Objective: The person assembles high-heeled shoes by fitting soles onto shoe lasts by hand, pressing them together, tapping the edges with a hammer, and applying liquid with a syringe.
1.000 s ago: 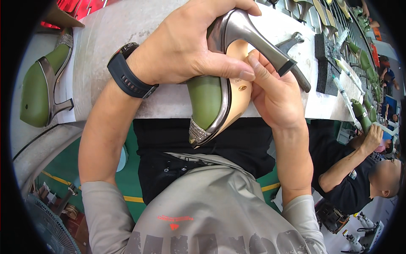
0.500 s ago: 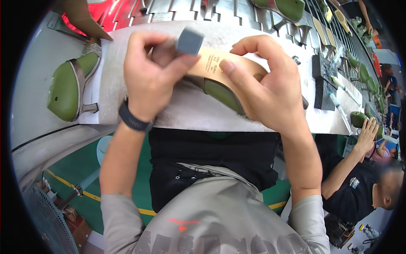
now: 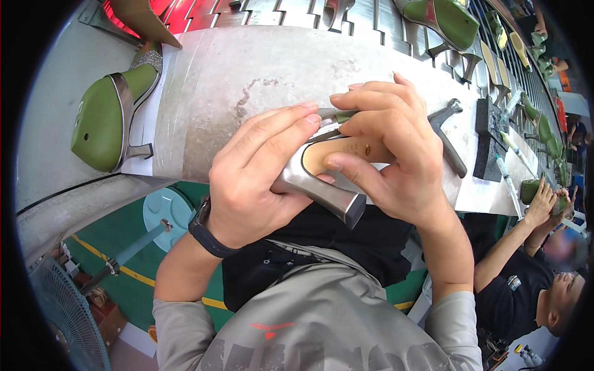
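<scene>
1. The pewter-metallic high-heeled shoe with a tan sole (image 3: 318,154) is held above the near edge of the pale, stained surface (image 3: 204,105), sole turned up. Its heel (image 3: 328,199) slants toward the person's lower right; whether the shoe touches the surface, I cannot tell.
2. The left hand (image 3: 253,167), with a black-strapped watch (image 3: 210,238) at its wrist, grips the heel end, fingers laid over the far side.
3. The right hand (image 3: 402,142) also grips the shoe, thumb pressed on the sole and fingers curled over the farther edge. The two hands cover much of the shoe, and the toe is hidden.
4. Near the right hand, a dark grey metal hand tool with a knobbed end (image 3: 450,145) lies on the surface.
5. Just beyond that tool, on its right, is a black blocky holder (image 3: 489,139), with slim clear syringes (image 3: 508,185) beside it.
6. Well apart, left of the left hand, lies a green shoe form with metallic straps (image 3: 99,127); a brown cardboard flap (image 3: 145,21) sticks out above it.
7. Along the far side runs a slatted metal conveyor (image 3: 297,15), carrying another green form (image 3: 448,25).
8. At far right, a co-worker's hand (image 3: 540,204) touches a green form.
</scene>
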Action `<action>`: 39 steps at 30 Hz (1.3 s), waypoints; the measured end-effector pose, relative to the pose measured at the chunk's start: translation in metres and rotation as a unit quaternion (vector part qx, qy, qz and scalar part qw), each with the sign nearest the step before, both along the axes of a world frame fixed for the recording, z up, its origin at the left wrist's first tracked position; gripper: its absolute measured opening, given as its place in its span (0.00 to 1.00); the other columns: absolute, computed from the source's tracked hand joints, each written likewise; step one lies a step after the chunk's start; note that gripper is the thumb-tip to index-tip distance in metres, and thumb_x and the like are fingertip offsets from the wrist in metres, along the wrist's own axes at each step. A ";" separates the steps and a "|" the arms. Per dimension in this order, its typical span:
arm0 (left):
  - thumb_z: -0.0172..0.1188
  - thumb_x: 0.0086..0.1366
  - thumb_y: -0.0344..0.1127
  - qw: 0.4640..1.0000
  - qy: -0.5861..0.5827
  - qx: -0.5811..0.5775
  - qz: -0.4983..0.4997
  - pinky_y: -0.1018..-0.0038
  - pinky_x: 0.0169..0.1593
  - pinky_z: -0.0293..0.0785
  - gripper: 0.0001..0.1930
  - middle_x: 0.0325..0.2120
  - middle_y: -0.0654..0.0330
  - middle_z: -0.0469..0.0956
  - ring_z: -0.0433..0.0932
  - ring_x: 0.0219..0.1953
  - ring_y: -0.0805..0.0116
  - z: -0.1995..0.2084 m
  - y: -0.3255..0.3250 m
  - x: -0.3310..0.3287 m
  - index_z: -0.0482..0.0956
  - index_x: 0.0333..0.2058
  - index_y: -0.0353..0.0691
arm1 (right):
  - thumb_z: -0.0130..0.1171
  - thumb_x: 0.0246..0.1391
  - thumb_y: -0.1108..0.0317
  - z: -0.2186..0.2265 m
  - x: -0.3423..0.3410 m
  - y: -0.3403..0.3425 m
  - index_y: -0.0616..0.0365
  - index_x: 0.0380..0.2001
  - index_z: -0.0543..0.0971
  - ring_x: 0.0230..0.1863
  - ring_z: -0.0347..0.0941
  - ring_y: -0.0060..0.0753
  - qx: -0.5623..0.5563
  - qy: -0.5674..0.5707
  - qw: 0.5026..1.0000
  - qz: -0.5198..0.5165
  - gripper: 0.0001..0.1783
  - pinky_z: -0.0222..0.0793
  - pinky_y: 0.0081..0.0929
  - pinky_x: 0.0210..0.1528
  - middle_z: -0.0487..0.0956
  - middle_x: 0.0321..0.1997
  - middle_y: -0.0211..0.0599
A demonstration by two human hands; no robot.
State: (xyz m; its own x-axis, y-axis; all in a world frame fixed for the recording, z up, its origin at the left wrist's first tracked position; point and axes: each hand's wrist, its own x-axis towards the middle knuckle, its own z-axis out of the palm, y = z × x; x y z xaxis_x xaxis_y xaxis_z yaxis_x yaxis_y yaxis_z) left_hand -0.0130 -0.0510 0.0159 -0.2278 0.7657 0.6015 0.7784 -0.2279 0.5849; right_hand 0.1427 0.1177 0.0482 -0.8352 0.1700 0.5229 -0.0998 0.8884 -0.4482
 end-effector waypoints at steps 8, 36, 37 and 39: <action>0.81 0.54 0.35 1.000 -0.004 0.005 0.011 0.62 0.55 0.83 0.30 0.52 0.44 0.84 0.85 0.52 0.49 -0.002 0.000 0.005 0.81 0.53 0.31 | 0.78 0.47 0.64 0.002 -0.001 -0.008 0.56 0.37 0.79 0.50 0.80 0.44 -0.013 -0.009 1.000 -0.005 0.18 0.61 0.60 0.68 0.86 0.46 0.37; 0.76 0.57 0.29 0.998 -0.003 -0.065 0.002 0.55 0.62 0.78 0.31 0.58 0.38 0.78 0.81 0.59 0.43 0.001 0.006 0.024 0.78 0.58 0.27 | 0.77 0.47 0.51 -0.001 0.009 0.020 0.59 0.45 0.85 0.63 0.75 0.54 -0.007 -0.068 0.997 -0.032 0.28 0.64 0.51 0.68 0.83 0.55 0.43; 0.76 0.57 0.29 0.998 -0.005 -0.066 0.003 0.55 0.62 0.78 0.31 0.58 0.38 0.78 0.81 0.59 0.43 -0.001 0.006 0.023 0.78 0.58 0.27 | 0.77 0.46 0.53 0.001 0.009 0.020 0.59 0.45 0.85 0.62 0.76 0.54 -0.010 -0.074 0.997 -0.034 0.27 0.64 0.51 0.68 0.84 0.54 0.43; 0.75 0.58 0.31 0.998 0.036 -0.045 -0.003 0.54 0.62 0.77 0.30 0.58 0.38 0.79 0.81 0.59 0.43 -0.007 0.006 0.025 0.78 0.59 0.29 | 0.78 0.44 0.57 0.015 0.009 0.017 0.60 0.44 0.85 0.62 0.76 0.54 -0.052 -0.119 0.991 -0.031 0.26 0.65 0.50 0.67 0.84 0.52 0.43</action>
